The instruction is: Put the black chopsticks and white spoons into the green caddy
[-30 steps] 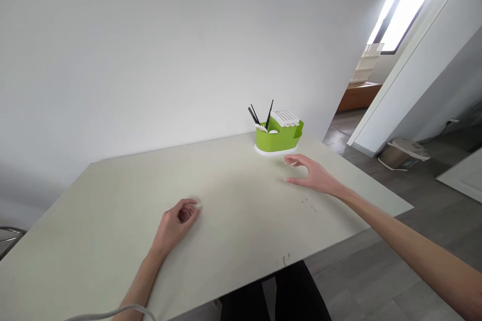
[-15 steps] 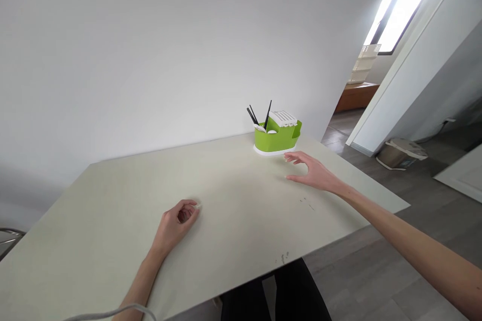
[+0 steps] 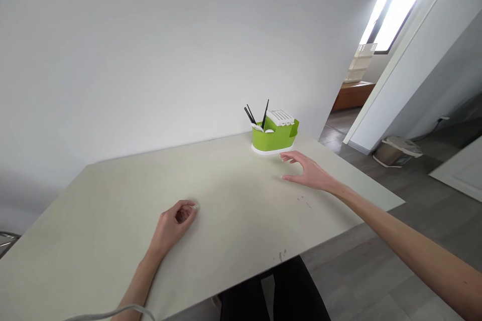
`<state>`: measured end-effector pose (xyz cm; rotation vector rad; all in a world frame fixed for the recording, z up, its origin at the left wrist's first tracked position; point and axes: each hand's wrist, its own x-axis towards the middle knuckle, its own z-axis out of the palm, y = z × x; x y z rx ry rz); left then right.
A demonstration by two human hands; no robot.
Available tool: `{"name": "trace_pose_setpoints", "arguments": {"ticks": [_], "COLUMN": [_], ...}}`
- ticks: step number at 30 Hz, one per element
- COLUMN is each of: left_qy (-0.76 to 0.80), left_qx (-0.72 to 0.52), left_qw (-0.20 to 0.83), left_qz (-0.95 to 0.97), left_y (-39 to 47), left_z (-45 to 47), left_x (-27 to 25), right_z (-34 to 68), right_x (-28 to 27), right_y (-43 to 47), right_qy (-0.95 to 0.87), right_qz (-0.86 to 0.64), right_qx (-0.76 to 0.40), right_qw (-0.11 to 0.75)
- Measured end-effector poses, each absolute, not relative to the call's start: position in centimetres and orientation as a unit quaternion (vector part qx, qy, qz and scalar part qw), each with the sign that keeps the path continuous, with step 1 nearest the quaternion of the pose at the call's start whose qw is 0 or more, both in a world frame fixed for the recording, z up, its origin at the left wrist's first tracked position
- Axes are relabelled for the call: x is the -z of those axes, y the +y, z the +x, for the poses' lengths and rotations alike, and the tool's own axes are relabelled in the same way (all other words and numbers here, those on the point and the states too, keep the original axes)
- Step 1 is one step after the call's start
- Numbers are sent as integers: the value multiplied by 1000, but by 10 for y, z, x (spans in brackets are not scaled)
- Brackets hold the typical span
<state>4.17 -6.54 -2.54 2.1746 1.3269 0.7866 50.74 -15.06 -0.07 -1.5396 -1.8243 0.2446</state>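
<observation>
My left hand [image 3: 172,224] rests on the pale tabletop [image 3: 131,185], curled so that thumb and fingertips meet. The hollow of that hand shows nothing in it. Farther off to the right, my right hand [image 3: 306,169] hovers over the table, thumb and fingers spread apart, with nothing between them. Just beyond its fingertips stands a green utensil caddy [image 3: 276,139] on a white base. Black chopsticks [image 3: 265,114] and white spoons [image 3: 257,127] stick out of its left part. A white slotted lid [image 3: 280,118] covers its raised middle part.
A white wall [image 3: 169,60] runs along the table's far edge. A grey cable [image 3: 109,314] crosses my left forearm. Dark marks [image 3: 280,256] are on the table's near edge. An appliance-like container [image 3: 395,151] stands on the floor at right.
The whole view has shifted slightly, so everything appears a little farther left. Both hands keep about the same pose and place over the table.
</observation>
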Motion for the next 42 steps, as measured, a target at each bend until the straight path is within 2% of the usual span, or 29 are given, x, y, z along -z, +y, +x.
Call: {"name": "trace_pose_setpoints", "arguments": {"ticks": [11, 19, 24, 30, 34, 39, 42], "left_qy": [474, 441, 413, 398, 403, 416, 428], "left_qx": [-290, -317, -318, -331, -322, -310, -306], "left_qw": [229, 234, 291, 335, 331, 299, 283], "left_qz": [799, 806, 802, 787, 790, 801, 802], "left_y": [-64, -69, -69, -67, -68, -68, -67], "left_z": [40, 36, 33, 32, 34, 33, 32], "left_x": [33, 26, 26, 32, 30, 28, 28], "right_z": [511, 510, 514, 533, 550, 573, 580], "right_x": [10, 61, 83, 77, 62, 36, 24], "right_y": [-153, -160, -163, -162, -152, -127, -110], "right_qy": [-709, -672, -635, -617, -620, -594, -579], "right_qz": [-611, -618, -635, -654, -667, -705, -729], "right_qx": [-87, -152, -178, -169, -126, 39, 101], "right_qw": [341, 379, 401, 404, 393, 386, 351]}}
